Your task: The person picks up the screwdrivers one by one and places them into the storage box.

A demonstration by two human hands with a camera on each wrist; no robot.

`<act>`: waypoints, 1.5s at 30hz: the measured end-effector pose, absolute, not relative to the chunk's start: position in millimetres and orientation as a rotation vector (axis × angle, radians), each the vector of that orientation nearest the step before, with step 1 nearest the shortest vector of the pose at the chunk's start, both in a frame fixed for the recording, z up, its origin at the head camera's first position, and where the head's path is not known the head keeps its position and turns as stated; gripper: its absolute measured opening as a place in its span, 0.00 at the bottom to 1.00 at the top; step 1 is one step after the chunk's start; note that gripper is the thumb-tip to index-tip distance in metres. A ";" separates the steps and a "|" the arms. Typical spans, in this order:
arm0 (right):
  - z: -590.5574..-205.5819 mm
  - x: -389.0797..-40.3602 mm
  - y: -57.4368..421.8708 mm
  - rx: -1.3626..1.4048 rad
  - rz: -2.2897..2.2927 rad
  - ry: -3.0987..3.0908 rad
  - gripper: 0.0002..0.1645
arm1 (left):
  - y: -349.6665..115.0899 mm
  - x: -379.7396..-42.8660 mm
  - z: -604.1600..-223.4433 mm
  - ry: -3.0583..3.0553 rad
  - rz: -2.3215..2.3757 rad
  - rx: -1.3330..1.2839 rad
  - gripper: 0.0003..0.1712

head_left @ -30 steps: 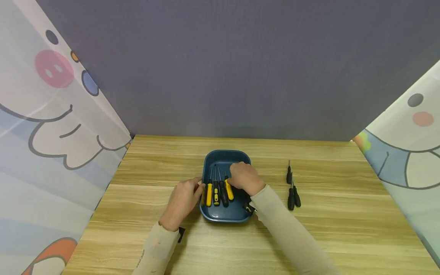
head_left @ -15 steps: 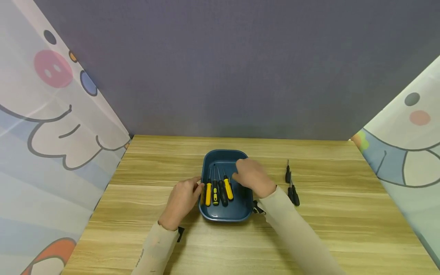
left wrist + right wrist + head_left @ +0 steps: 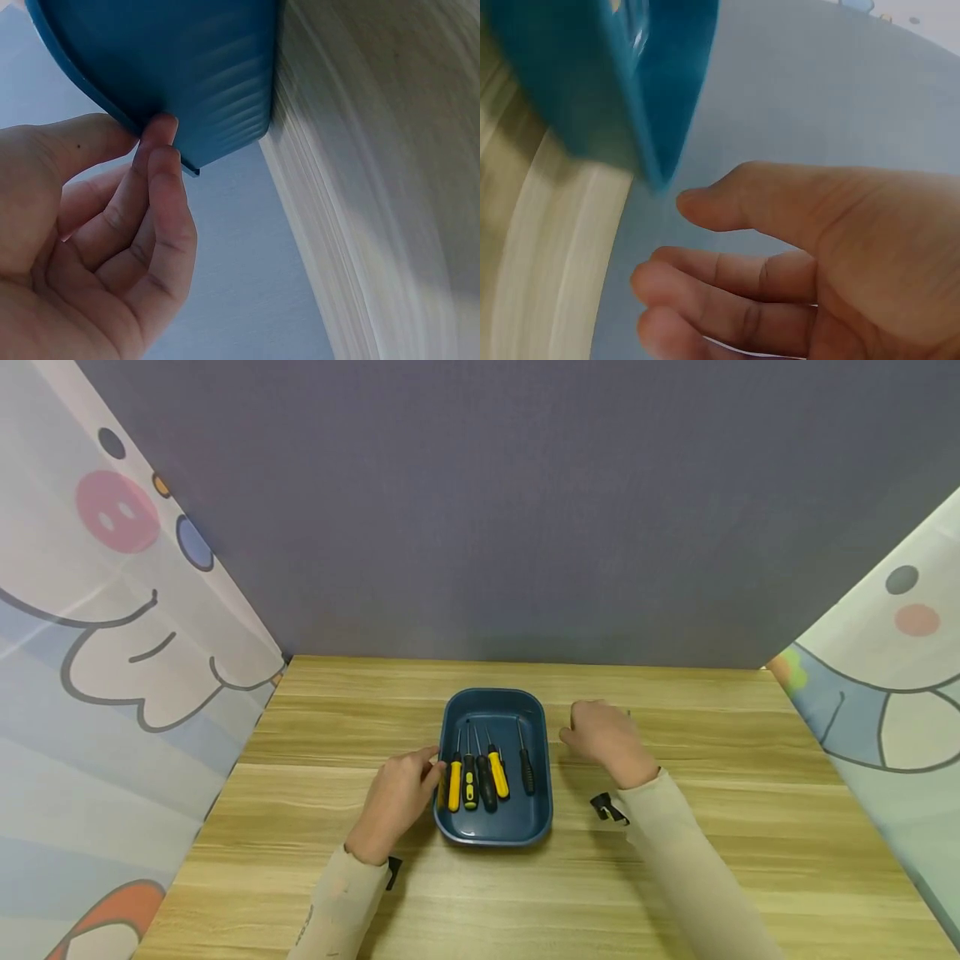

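Observation:
A dark blue tray (image 3: 491,840) stands on the table with several screwdrivers in it. Side by side in its left half lie a yellow one (image 3: 455,787), a black-and-yellow one (image 3: 470,781), a black one (image 3: 487,785) and another yellow one (image 3: 498,775). A black screwdriver (image 3: 528,774) with a ridged handle lies apart at the right. My left hand (image 3: 400,793) pinches the tray's left rim between thumb and fingers, as the left wrist view shows. Right of the tray hovers my right hand (image 3: 609,742), fingers loosely bent and holding nothing in the right wrist view (image 3: 780,262).
More small black screwdrivers on the table to the right are hidden behind my right hand and sleeve (image 3: 690,860). Only a thin tip (image 3: 629,714) shows. A grey wall (image 3: 525,527) closes off the wooden table's (image 3: 360,685) far edge.
My right hand has withdrawn from the tray and moved right. The black ridged screwdriver now shows where the hand covered it. My left hand stays at the rim.

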State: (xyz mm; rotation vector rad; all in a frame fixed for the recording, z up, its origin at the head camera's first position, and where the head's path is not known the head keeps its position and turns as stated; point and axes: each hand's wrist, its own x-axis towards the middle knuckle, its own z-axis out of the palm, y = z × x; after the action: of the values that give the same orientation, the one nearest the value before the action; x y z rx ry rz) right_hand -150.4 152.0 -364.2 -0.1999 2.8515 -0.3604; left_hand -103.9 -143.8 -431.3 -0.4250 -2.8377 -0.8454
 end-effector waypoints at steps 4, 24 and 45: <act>-374.4 -154.0 176.5 -0.151 -0.390 2.866 0.28 | -143.8 -103.9 -432.5 -2.846 -0.849 -0.419 0.17; -416.8 -165.4 241.4 0.044 -0.417 2.820 0.25 | -144.3 -102.3 -436.2 -2.817 -0.870 -0.423 0.17; -432.8 -179.0 242.9 0.119 -0.426 2.834 0.25 | -143.7 -104.7 -435.2 -2.812 -0.864 -0.431 0.16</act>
State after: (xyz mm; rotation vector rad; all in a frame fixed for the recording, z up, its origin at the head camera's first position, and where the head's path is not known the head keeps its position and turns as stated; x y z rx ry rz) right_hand -179.0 242.9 -432.8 0.1190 2.8336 -0.4261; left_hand -104.7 -143.7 -435.2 -0.4305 -2.8122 -0.8636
